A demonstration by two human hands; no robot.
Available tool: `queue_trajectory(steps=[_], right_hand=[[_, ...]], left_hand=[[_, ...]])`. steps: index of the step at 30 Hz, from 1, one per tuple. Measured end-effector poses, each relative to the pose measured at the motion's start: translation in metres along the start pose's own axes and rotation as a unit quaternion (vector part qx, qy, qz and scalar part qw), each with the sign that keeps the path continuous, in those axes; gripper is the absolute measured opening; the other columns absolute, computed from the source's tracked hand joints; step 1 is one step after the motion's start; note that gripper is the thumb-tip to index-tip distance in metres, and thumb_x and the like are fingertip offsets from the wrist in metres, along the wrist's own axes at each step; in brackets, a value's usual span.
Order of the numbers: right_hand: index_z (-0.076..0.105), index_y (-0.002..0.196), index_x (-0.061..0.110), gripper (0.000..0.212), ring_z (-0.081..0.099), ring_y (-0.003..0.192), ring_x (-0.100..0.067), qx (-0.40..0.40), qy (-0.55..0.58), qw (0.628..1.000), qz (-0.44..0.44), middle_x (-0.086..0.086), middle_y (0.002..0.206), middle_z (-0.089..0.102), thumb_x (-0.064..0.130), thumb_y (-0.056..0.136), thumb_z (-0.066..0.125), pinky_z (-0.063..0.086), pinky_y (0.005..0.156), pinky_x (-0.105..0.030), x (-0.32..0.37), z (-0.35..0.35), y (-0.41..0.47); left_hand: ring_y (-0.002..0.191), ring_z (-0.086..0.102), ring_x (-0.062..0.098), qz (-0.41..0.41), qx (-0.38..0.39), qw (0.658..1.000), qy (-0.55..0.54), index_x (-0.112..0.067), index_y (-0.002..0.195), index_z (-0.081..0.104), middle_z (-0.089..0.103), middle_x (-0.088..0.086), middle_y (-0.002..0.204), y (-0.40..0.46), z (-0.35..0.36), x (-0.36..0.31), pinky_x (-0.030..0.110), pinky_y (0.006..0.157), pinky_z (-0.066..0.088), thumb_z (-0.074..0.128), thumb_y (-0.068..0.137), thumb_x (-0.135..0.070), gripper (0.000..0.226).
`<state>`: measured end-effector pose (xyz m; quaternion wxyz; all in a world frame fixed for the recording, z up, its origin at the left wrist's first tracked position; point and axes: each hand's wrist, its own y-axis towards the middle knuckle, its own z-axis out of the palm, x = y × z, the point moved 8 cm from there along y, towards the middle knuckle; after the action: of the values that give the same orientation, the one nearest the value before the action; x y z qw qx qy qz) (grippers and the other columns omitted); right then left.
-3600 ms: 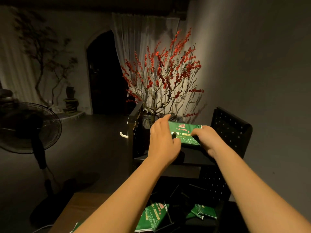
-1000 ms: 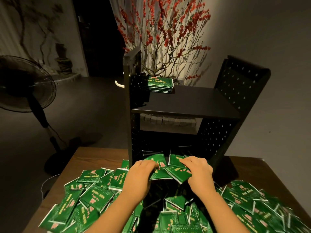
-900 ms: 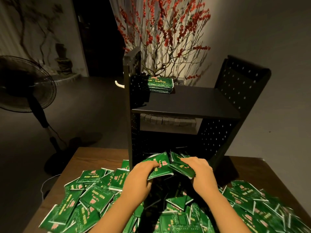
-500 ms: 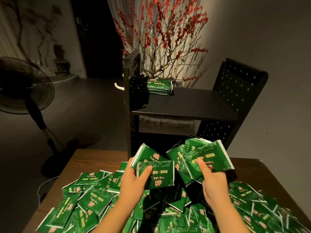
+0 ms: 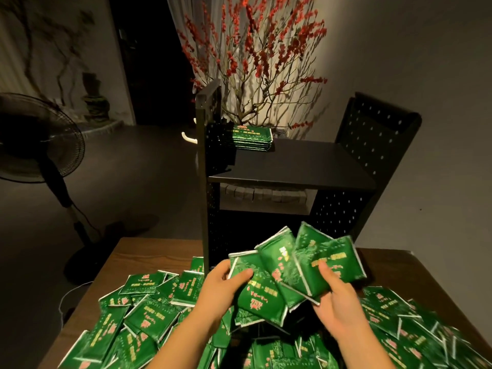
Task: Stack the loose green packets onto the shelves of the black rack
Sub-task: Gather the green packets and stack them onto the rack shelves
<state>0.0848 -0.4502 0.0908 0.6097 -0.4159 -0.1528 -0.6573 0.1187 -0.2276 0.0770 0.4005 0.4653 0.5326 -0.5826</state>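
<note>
Glossy green packets (image 5: 292, 270) fanned between left hand (image 5: 221, 288) and right hand (image 5: 335, 302).

No legible text anywhere: only blurred pink and yellow print on the green packets (image 5: 269, 283), equally unreadable on the small stack (image 5: 251, 137) atop the black rack (image 5: 292, 166).

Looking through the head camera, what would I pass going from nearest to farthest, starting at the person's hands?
The hands, left and right, holding a fan of green packets → black rack → neat packet stack on its top shelf → red-blossom branches.
</note>
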Motion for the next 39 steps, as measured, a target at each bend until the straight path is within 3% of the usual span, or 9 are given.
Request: queue_trajectory(steps=[5, 9, 13, 15, 18, 25, 31, 34, 39], right_hand=[[0.056, 0.124, 0.007, 0.064, 0.050, 0.126, -0.020, 0.034, -0.106, 0.994, -0.015, -0.006, 0.122, 0.064, 0.024, 0.066, 0.076, 0.022, 0.114, -0.040, -0.015, 0.016, -0.006], [0.039, 0.142, 0.000, 0.081, 0.050, 0.121, -0.023, 0.011, -0.113, 0.993, -0.005, -0.009, 0.141, 0.048, 0.030, 0.075, 0.074, 0.021, 0.117, -0.041, -0.017, 0.010, 0.001], [0.012, 0.152, -0.003, 0.095, 0.020, 0.147, -0.029, -0.034, -0.081, 0.996, 0.003, -0.016, 0.160, 0.020, 0.029, 0.086, 0.072, 0.016, 0.119, -0.044, -0.013, 0.005, 0.001], [0.023, 0.151, 0.000, 0.111, 0.025, 0.146, -0.030, -0.039, -0.079, 0.996, 0.013, -0.017, 0.156, 0.029, 0.034, 0.068, 0.089, 0.018, 0.120, -0.046, -0.020, 0.003, 0.006], [0.047, 0.137, 0.006, 0.126, 0.045, 0.134, -0.032, -0.024, -0.108, 0.993, 0.041, -0.017, 0.139, 0.053, 0.042, 0.028, 0.100, 0.028, 0.116, -0.056, -0.042, -0.020, 0.024], [0.061, 0.123, 0.004, 0.047, 0.067, 0.103, -0.038, 0.092, -0.206, 0.970, 0.087, -0.020, 0.109, 0.071, -0.004, 0.077, 0.069, 0.050, 0.097, -0.055, -0.052, 0.019, 0.002], [0.024, 0.147, 0.043, 0.101, 0.068, 0.083, -0.018, 0.178, -0.398, 0.896, 0.084, -0.010, 0.105, 0.067, -0.005, 0.068, 0.065, 0.054, 0.068, -0.032, -0.051, 0.036, 0.001], [0.001, 0.149, 0.052, 0.111, 0.063, 0.100, -0.007, 0.178, -0.450, 0.874, 0.048, 0.008, 0.129, 0.055, 0.009, 0.079, 0.076, 0.054, 0.086, -0.029, -0.041, 0.048, 0.004], [0.044, 0.142, 0.023, 0.075, 0.056, 0.120, -0.017, 0.048, -0.279, 0.959, -0.003, 0.004, 0.125, 0.063, 0.032, 0.076, 0.078, 0.037, 0.112, -0.047, -0.015, 0.019, 0.011]], left_hand=[[0.065, 0.069, 0.010, -0.029, 0.015, 0.998, -0.061, -0.012, 0.091, 0.076, 0.076, 0.005, 0.084, 0.008, 0.022, -0.010, 0.019, 0.059, 0.051, 0.073, 0.086, -0.036, 0.024], [0.064, 0.071, 0.018, -0.087, 0.029, 0.977, -0.194, -0.007, 0.101, 0.073, 0.077, 0.007, 0.084, 0.003, 0.033, -0.012, 0.021, 0.054, 0.050, 0.067, 0.091, -0.029, 0.024], [0.063, 0.064, 0.017, -0.074, 0.063, 0.970, -0.223, -0.007, 0.098, 0.064, 0.071, 0.005, 0.081, -0.004, 0.043, -0.008, 0.026, 0.059, 0.048, 0.064, 0.089, -0.010, 0.010], [0.078, 0.073, 0.020, -0.056, 0.067, 0.976, -0.202, -0.008, 0.112, 0.063, 0.076, 0.009, 0.094, -0.005, 0.043, -0.009, 0.027, 0.062, 0.055, 0.057, 0.096, -0.008, 0.016], [0.102, 0.071, 0.023, -0.032, 0.033, 0.992, -0.117, -0.027, 0.123, 0.061, 0.073, -0.001, 0.114, 0.007, 0.034, -0.003, 0.041, 0.089, 0.055, 0.056, 0.096, -0.044, 0.032], [0.105, 0.070, 0.015, -0.012, 0.078, 0.995, -0.055, -0.030, 0.131, 0.054, 0.071, -0.005, 0.117, 0.000, 0.049, -0.001, 0.045, 0.098, 0.052, 0.069, 0.067, -0.069, 0.076], [0.102, 0.071, 0.025, -0.035, 0.109, 0.991, -0.069, -0.026, 0.123, 0.059, 0.074, 0.004, 0.109, -0.002, 0.061, 0.010, 0.053, 0.096, 0.054, 0.080, 0.077, -0.040, 0.053], [0.105, 0.070, 0.030, -0.061, 0.081, 0.977, -0.185, -0.020, 0.121, 0.068, 0.074, 0.009, 0.112, -0.001, 0.060, 0.014, 0.053, 0.098, 0.051, 0.070, 0.089, -0.029, 0.033], [0.104, 0.070, 0.031, -0.117, 0.001, 0.900, -0.421, -0.008, 0.124, 0.064, 0.072, 0.017, 0.112, 0.000, 0.049, 0.017, 0.044, 0.089, 0.055, 0.063, 0.093, -0.031, 0.039]])
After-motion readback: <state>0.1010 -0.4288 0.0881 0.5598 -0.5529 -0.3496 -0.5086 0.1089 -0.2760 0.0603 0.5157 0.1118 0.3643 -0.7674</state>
